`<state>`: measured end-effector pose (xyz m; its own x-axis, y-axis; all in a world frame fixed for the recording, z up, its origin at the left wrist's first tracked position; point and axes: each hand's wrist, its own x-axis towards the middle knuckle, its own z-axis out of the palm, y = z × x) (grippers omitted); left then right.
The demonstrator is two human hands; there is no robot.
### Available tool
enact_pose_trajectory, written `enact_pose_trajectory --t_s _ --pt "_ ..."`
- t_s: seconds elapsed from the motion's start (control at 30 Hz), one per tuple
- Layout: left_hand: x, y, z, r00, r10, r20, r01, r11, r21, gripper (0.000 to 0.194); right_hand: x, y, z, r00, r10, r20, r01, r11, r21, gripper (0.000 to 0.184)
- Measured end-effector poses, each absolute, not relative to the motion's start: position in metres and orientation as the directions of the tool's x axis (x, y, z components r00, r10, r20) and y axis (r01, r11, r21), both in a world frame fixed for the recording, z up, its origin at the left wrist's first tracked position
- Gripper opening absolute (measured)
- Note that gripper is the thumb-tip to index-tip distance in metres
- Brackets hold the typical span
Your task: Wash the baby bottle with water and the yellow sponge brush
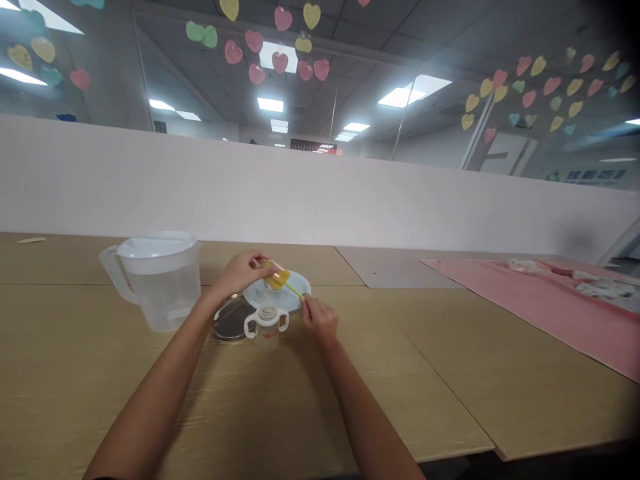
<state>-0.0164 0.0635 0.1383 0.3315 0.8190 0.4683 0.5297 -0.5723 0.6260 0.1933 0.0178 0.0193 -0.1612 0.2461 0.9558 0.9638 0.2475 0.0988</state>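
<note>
My left hand (241,272) is closed around a small yellow cup-shaped part (277,275), held tilted above a pale blue plate (298,288). My right hand (320,320) pinches the end of a thin green stick (295,290) whose far end goes into the yellow part. Just in front of the plate stands a small clear baby bottle (267,326) with two white handles and an open top. Neither hand touches the bottle.
A clear plastic pitcher (157,280) with a white lid stands at the left on the wooden table (280,407). A round metal lid (231,320) lies beside the bottle. A pink cloth (540,307) with small items covers the right side. A white partition runs along the back.
</note>
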Motion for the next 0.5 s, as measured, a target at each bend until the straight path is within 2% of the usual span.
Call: enact_pose_trajectory --t_s 0.1,0.2,0.27,0.37,0.43,0.5 --pt "-0.024 0.062 0.138 0.310 0.888 0.340 0.702 -0.455 0.547 0.059 0.191 0.015 0.021 -0.241 0.221 0.945 0.948 0.264 0.180 0.023" --pt "-0.030 0.063 0.135 0.392 0.912 0.117 0.724 -0.384 0.573 0.065 0.189 0.013 0.024 -0.295 0.215 0.931 0.930 0.287 0.229 0.021" --pt "-0.036 0.064 0.136 0.448 0.893 0.049 0.691 -0.381 0.614 0.064 0.189 0.012 0.027 -0.321 0.206 0.924 0.921 0.296 0.254 0.019" --pt "-0.048 0.067 0.140 0.493 0.854 0.167 0.618 -0.480 0.623 0.059 0.188 0.012 0.028 -0.304 0.219 0.927 0.930 0.279 0.239 0.019" --pt "-0.058 0.073 0.142 0.456 0.840 0.295 0.633 -0.539 0.555 0.055 0.188 0.013 0.028 -0.280 0.244 0.928 0.940 0.265 0.214 0.023" --pt "-0.068 0.081 0.138 0.387 0.832 0.397 0.717 -0.542 0.438 0.053 0.188 0.015 0.028 -0.239 0.264 0.935 0.951 0.260 0.169 0.027"
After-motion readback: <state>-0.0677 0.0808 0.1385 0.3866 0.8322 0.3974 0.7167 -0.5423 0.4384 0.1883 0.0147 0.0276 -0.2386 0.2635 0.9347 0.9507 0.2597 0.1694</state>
